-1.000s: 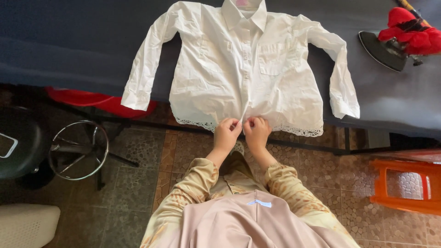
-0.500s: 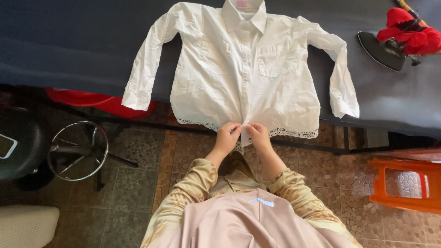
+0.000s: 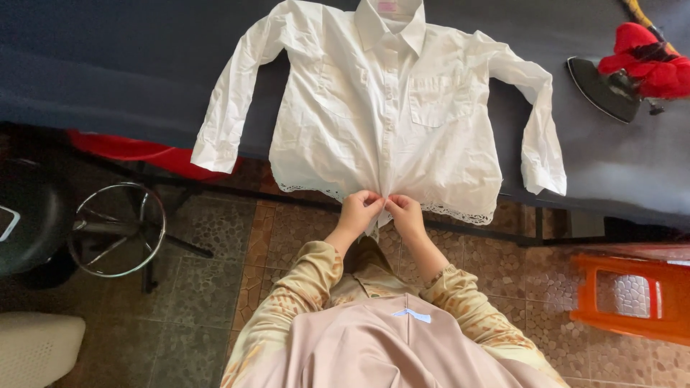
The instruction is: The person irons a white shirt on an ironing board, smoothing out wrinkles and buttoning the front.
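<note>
Pinching the lace-trimmed bottom hem of a white shirt (image 3: pixel 388 122), we have both hands together at the middle of its front, where the button placket ends. Our left hand (image 3: pixel 359 210) and right hand (image 3: pixel 405 212) sit side by side, almost touching, fingers closed on the thin cotton so that the fabric gathers into small folds fanning upward from the grip. That hem hangs just over the near edge of a table (image 3: pixel 108 65) covered in smooth dark blue-grey cloth; the rest of the shirt lies flat on the cloth, face up, collar at the far side, a square chest pocket on one panel, both long sleeves spread outward and bent down at the cuffs. The cotton looks crisp but lightly creased, and its scalloped lace edge runs along the whole bottom.

To the right of the shirt, well apart from its sleeve, a dark pointed iron (image 3: pixel 604 88) lies on the cloth, with a bunched red fabric piece (image 3: pixel 647 61) touching it. Below the shirt's left sleeve a black stool with a round chrome foot ring (image 3: pixel 118 228) stands on pebbled floor tiles, and below the right sleeve stands an orange plastic stool (image 3: pixel 632 294). Our sleeves (image 3: pixel 302 287) are patterned tan over a smooth beige garment
</note>
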